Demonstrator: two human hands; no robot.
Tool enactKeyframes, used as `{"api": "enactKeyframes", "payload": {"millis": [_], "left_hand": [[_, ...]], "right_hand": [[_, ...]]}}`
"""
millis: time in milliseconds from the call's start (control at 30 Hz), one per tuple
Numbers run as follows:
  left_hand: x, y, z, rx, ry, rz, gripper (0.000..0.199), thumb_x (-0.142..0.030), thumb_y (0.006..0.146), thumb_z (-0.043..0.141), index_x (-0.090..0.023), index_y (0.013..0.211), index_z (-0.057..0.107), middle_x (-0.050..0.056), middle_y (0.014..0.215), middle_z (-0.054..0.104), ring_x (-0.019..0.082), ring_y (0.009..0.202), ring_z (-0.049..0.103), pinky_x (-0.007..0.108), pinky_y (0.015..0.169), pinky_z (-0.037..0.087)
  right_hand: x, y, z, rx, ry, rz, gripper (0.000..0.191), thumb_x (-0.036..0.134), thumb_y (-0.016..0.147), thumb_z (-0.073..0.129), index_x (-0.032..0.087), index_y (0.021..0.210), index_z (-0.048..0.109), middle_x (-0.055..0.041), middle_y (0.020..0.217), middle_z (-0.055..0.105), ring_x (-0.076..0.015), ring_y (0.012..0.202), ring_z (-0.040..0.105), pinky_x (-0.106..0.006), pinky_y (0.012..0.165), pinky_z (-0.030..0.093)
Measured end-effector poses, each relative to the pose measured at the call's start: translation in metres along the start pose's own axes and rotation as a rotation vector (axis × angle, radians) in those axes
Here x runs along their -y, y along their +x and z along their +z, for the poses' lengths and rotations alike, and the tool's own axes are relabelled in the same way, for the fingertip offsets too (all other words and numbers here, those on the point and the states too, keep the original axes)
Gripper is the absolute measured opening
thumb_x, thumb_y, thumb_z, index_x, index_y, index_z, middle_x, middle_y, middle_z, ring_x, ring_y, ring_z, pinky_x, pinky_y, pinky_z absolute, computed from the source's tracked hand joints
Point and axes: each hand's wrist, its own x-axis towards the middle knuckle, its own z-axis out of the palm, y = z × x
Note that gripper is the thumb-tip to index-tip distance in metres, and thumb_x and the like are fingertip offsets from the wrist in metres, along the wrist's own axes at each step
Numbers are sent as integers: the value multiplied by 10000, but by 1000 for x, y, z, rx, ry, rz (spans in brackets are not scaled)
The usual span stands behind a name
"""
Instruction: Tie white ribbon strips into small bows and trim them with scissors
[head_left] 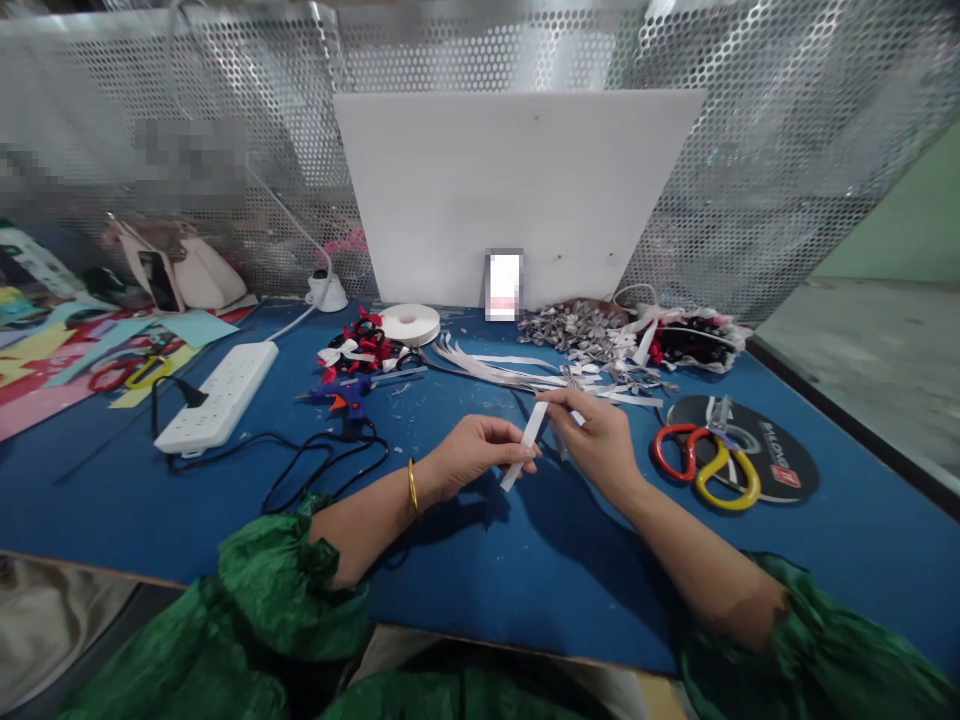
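Observation:
A short white ribbon strip [533, 426] is stretched slantwise between my two hands above the blue table. My left hand [480, 450] pinches it near its lower end, thumb on top. At the upper end, the fingertips of my right hand [596, 435] are closed on the same strip. Behind the hands lies a bundle of long white ribbon strips [487, 370]. To their right is a heap of small grey and white ribbon bows [577, 335]. Red and black bow pieces [360, 345] sit to the left, beside a white ribbon roll [409, 324].
On the left are a blue glue gun [351, 397] with its black cord, and a white power strip [221, 395]. Red-and-yellow-handled scissors [709, 465] rest partly on a black disc [787, 455] at right. A phone [503, 285] stands against a white board [517, 190].

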Motion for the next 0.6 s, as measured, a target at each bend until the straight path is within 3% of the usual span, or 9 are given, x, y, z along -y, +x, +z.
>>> {"api": "enactKeyframes", "payload": {"millis": [200,467,600], "left_hand": [[0,-1,0,13,-92,87,271,-343,699,753,-119,848,719,72,734,686,134,654,595,243,624,456],[-5,4,-4,-193,-247,167,372,-285,663,793,-147,1004,737,61,809,717,107,648,571,259,676,440],[-8,7,-12,-298,-265,206,495,-308,656,797,-158,1117,697,67,852,725,89,631,554,227,617,421]], "right_hand": [[-3,0,2,45,-17,-7,172,250,863,533,226,878,702,-26,851,732,-198,771,661,-296,700,473],[7,-6,9,240,49,-84,195,264,901,504,212,813,671,-7,696,686,-156,616,614,-249,583,442],[15,-11,11,259,163,-28,218,247,886,520,220,1093,583,-3,731,680,-164,624,640,-259,589,489]]}}
